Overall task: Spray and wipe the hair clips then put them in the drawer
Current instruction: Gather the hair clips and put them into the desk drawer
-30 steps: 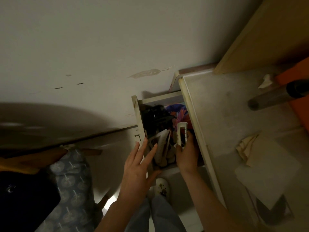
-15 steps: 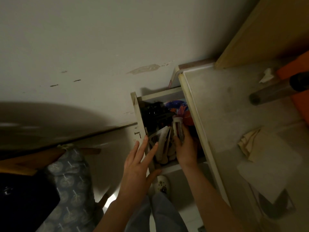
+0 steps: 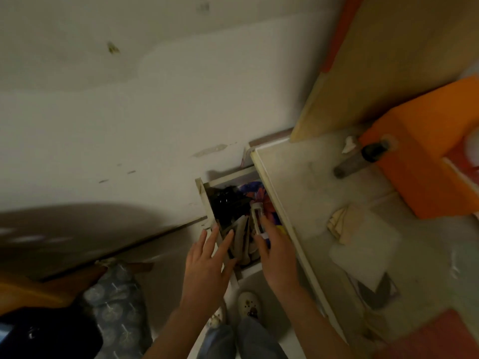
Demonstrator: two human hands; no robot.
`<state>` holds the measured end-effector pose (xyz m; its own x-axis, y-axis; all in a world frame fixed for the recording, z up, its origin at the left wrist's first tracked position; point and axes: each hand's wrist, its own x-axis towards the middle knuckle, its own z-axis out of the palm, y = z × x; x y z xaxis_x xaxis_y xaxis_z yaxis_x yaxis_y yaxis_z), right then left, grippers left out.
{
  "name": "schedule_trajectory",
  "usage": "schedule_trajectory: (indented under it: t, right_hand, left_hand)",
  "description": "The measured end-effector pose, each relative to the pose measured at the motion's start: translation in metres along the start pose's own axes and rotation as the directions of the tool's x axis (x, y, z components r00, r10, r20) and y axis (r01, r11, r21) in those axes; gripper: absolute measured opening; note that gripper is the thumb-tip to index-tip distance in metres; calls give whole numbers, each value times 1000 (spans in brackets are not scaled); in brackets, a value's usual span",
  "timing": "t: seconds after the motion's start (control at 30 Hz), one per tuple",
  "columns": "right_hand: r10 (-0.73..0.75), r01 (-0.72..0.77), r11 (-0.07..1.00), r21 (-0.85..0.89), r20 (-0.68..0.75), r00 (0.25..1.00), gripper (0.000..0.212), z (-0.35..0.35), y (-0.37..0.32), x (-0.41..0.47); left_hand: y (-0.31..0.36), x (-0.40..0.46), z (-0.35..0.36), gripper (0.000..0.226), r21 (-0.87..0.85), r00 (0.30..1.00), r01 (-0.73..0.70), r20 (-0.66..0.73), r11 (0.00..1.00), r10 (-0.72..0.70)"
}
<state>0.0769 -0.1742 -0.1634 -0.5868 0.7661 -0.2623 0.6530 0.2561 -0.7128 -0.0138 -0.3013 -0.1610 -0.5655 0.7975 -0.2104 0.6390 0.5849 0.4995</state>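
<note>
Since the earlier frames the right hand [image 3: 277, 255] has kept the white hair clip [image 3: 257, 218] over the open drawer [image 3: 204, 200], now pointing it upright again after it dipped lower, while the left hand [image 3: 204, 263] has hardly shifted. Clip: a slim rectangular frame of white plastic, judged light, stiff and rather smooth (possibly slick if damp from wiping), best taken by its long side rails, not by the thin end bar. Right fingers [image 3: 264, 226]: forefinger and thumb close on the clip's lower half, pinching it; the clip stands just beyond the fingertips, above the drawer's dark and coloured contents. Left fingers [image 3: 215, 234]: straight and spread, holding nothing, their tips at the drawer's near left wall and just beside a pale folded item [image 3: 239, 237]; actual contact cannot be told. To the right of the right hand runs the bench [image 3: 311, 182], carrying a crumpled cloth [image 3: 342, 224] and an orange box [image 3: 427, 156].
</note>
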Motion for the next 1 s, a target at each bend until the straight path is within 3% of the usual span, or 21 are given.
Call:
schedule_trajectory:
  t: [0.27,0.53,0.73,1.0]
  right_hand:
    - [3,-7,982,-190,-23,1000,47,-67,-39,-41]
    - [47,-83,924,-373,-105,993,50,-123,-47,-79]
    - [90,-198,903,-380,-283,955,51,-166,-43,-115]
    - [231,-397,872,-287,-472,851,52,-228,-10,-175]
  left_hand:
    - [51,5,-54,53,199,989,-131,-46,971,143]
    - [112,-1,-87,57,384,965,-261,90,886,245]
    - [164,-10,-98,55,411,904,-424,141,807,403]
    - [246,-28,-87,57,410,785,-614,223,675,578]
